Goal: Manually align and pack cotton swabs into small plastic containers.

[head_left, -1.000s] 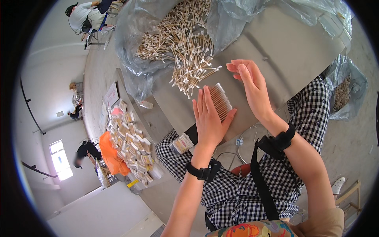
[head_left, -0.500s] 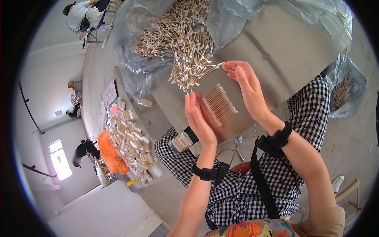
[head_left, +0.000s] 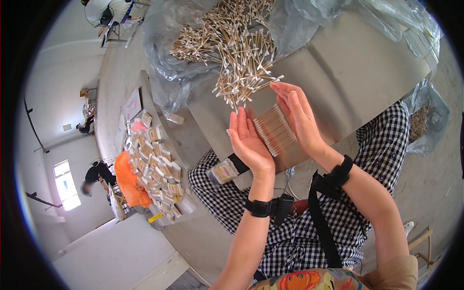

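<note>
A flat row of cotton swabs [head_left: 274, 129] lies side by side on the metal table [head_left: 333, 92] between my hands. My left hand [head_left: 252, 144] is at the row's left edge, palm turned up and fingers stretched out. Along the right edge stands my right hand [head_left: 303, 118], its fingers extended and holding nothing. Both hands are very near the row's sides; whether they touch it I cannot tell. Just beyond my fingertips, a loose heap of cotton swabs [head_left: 237, 53] spills from a clear plastic bag [head_left: 164, 72]. A filled swab pack [head_left: 224, 171] sits by the table's near left edge.
At left, a side table carries many small swab packs [head_left: 157, 166], an orange bag [head_left: 129, 181] and a clear bottle [head_left: 174, 118]. A plastic bag [head_left: 425, 116] with brownish contents stands at right. Other people [head_left: 99, 176] are farther off at left.
My hands have come closer together around the row of swabs. The left palm has turned upward, and the right hand has moved down against the row's right side. The view has shifted slightly.
</note>
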Demonstrator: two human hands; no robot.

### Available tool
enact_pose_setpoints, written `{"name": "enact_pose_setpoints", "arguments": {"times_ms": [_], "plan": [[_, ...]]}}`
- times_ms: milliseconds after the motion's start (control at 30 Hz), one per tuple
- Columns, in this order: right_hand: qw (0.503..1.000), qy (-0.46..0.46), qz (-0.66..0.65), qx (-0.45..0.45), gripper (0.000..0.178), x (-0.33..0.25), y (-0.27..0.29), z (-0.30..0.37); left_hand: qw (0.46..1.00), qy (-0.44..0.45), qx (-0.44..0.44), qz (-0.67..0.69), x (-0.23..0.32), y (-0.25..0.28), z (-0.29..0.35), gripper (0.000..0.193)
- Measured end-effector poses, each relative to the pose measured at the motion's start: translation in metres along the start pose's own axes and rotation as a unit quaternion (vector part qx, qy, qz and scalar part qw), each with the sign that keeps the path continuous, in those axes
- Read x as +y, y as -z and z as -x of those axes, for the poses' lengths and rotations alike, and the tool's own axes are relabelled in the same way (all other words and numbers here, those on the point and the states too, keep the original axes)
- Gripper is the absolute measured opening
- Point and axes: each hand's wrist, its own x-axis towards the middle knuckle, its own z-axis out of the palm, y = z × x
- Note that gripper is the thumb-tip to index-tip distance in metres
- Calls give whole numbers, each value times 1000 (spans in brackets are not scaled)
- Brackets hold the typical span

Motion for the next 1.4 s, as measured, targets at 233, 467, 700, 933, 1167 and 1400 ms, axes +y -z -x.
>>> {"name": "enact_pose_setpoints", "arguments": {"times_ms": [233, 467, 700, 933, 1167, 1400], "plan": [[998, 22, 53, -27, 48, 0, 2, 3, 998, -8, -44, -37, -5, -1, 6, 67], [999, -1, 36, 5, 49, -12, 9, 14, 996, -29, -49, -66, -2, 16, 19, 67], [994, 21, 92, -46, 53, -8, 5, 28, 994, -51, -38, -92, -12, 8, 41, 65], [999, 23, 39, 6, 45, -11, 4, 21, 995, -51, -28, -84, -10, 8, 37, 66], [998, 17, 45, -32, 46, -6, 8, 3, 994, -60, -34, -84, -9, 0, 11, 69], [998, -7, 51, -37, 48, -15, 1, 4, 995, -44, -39, -83, -7, 3, 6, 70]]}}
